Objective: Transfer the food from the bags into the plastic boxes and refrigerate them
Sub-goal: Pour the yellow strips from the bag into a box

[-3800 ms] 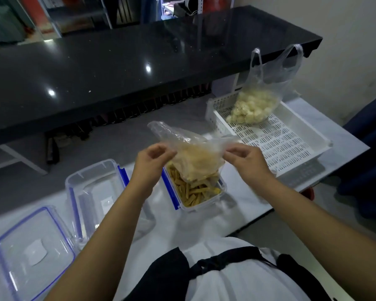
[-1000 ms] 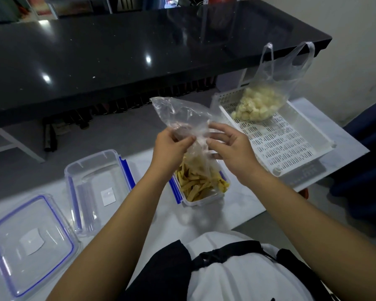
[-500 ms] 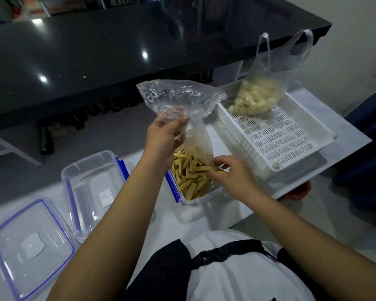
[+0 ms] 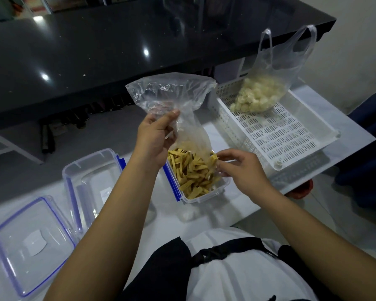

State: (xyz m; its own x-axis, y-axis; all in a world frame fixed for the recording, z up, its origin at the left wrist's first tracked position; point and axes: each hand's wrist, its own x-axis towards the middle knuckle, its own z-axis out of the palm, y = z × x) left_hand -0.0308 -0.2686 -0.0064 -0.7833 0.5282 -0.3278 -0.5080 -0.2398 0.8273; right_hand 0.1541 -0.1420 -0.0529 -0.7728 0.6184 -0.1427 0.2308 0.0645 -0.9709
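Bag [image 4: 182, 105] hangs upright from the pinching left hand [image 4: 155, 137], its mouth pinched by the right hand [image 4: 241, 168] over the box [image 4: 204, 195].

White table [image 4: 230, 208]: two boxes [image 4: 201, 187] [image 4: 91, 187], lid [image 4: 28, 242], perforated tray [image 4: 276, 131].

The left hand [image 4: 154, 140] is gripping raised, thumb up, while the right hand [image 4: 242, 170] is pinching lower, both forearms reaching forward
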